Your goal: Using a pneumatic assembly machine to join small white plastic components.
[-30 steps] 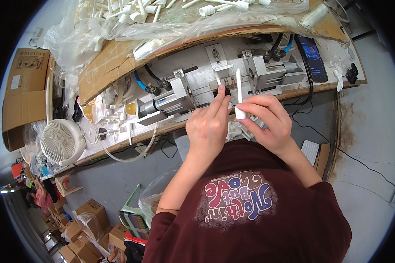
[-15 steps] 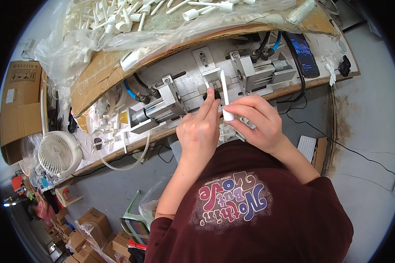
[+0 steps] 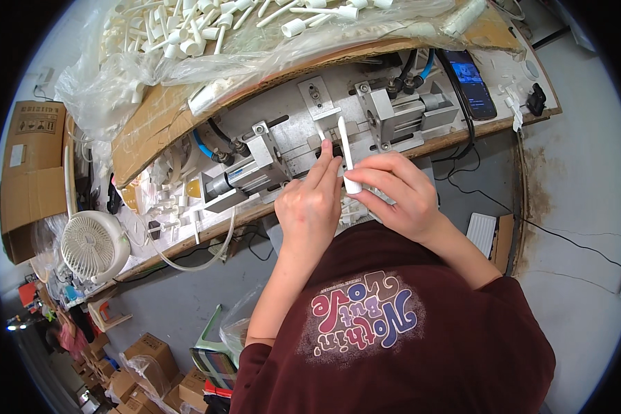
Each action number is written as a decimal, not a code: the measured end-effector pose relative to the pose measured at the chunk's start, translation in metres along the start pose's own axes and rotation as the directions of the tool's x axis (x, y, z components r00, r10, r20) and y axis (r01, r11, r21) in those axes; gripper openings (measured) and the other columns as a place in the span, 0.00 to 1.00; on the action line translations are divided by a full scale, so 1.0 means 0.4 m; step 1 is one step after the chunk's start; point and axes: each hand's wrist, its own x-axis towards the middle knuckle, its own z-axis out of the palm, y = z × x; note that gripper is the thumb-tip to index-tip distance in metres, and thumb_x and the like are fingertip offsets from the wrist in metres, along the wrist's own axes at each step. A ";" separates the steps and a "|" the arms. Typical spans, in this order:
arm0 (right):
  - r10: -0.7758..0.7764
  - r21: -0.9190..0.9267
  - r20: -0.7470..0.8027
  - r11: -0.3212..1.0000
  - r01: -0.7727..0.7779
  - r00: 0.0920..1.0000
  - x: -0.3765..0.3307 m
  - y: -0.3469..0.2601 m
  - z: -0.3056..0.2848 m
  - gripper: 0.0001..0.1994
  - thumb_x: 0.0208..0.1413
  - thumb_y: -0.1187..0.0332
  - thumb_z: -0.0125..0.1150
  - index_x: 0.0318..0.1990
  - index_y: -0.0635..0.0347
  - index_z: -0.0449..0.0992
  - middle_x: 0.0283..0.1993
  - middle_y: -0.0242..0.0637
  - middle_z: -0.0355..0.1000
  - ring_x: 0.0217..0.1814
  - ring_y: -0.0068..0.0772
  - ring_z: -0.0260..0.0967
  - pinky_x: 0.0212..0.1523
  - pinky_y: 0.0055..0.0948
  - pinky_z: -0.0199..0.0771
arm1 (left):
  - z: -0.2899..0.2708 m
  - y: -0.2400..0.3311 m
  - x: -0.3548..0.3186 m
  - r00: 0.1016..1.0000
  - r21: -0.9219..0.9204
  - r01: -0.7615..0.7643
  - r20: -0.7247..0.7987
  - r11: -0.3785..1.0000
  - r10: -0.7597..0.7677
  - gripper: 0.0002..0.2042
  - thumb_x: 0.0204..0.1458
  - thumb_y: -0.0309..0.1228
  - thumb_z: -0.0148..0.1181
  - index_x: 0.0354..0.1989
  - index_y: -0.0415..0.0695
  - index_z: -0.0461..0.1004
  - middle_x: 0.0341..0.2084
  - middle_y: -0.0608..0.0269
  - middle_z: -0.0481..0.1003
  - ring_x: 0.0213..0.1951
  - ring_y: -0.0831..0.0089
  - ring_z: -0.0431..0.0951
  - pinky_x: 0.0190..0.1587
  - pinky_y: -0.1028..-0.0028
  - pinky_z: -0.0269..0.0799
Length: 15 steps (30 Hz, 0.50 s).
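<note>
My right hand (image 3: pixel 397 194) grips a long white plastic tube (image 3: pixel 346 153) by its lower end and holds it upright over the middle of a grey metal press machine (image 3: pixel 310 141). My left hand (image 3: pixel 310 203) sits just to its left, fingers extended, with the fingertips touching a second, shorter white piece (image 3: pixel 321 132) standing in the machine's slot. The two hands are side by side and almost touching.
A clear bag of several white plastic tubes (image 3: pixel 207 31) lies on cardboard (image 3: pixel 148 127) behind the machine. A dark phone (image 3: pixel 470 83) lies at the bench's right end, a small white fan (image 3: pixel 90 245) at the left, a cardboard box (image 3: pixel 27 172) beyond it.
Both hands have stayed at the machine's centre. The right hand has tilted the white tube slightly and brought it closer to the slot.
</note>
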 end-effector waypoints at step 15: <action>-0.043 -0.250 0.223 0.963 0.099 0.974 0.001 0.029 0.034 0.13 0.45 0.73 0.66 0.41 0.64 0.78 0.56 0.44 0.75 0.40 0.34 0.77 0.38 0.30 0.74 | -0.042 -0.017 -0.124 0.830 -0.417 0.347 0.554 0.840 -0.068 0.14 0.44 0.23 0.70 0.42 0.42 0.82 0.48 0.63 0.78 0.32 0.69 0.83 0.36 0.71 0.77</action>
